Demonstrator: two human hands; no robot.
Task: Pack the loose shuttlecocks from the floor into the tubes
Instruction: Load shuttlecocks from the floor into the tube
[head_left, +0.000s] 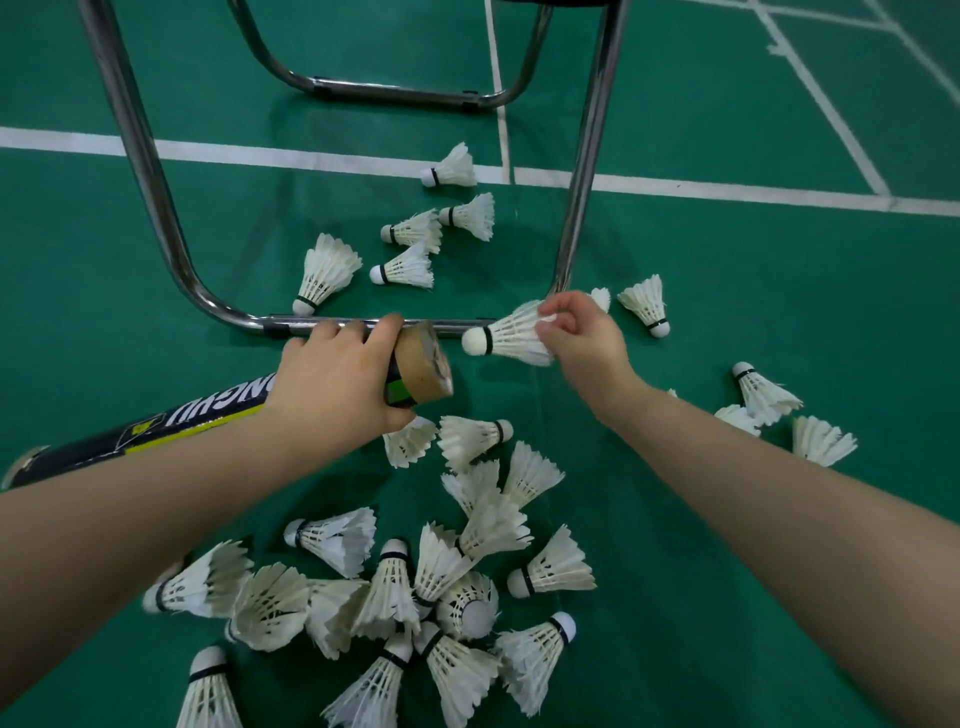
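My left hand (337, 379) grips a dark shuttlecock tube (421, 371) near its open cardboard mouth, which points right. The tube's body runs down to the left under my forearm. My right hand (582, 332) pinches the feather end of a white shuttlecock (506, 335), cork tip pointing left, a short gap from the tube mouth. Several loose white shuttlecocks (441, 587) lie in a heap on the green floor between my forearms. More shuttlecocks (415, 244) lie scattered beyond the hands.
A chrome tubular chair frame (156, 208) stands on the green court floor (727, 291) just beyond my hands, its bottom bar running behind the tube. White court lines cross the floor farther back. A few shuttlecocks (763, 395) lie right of my right forearm.
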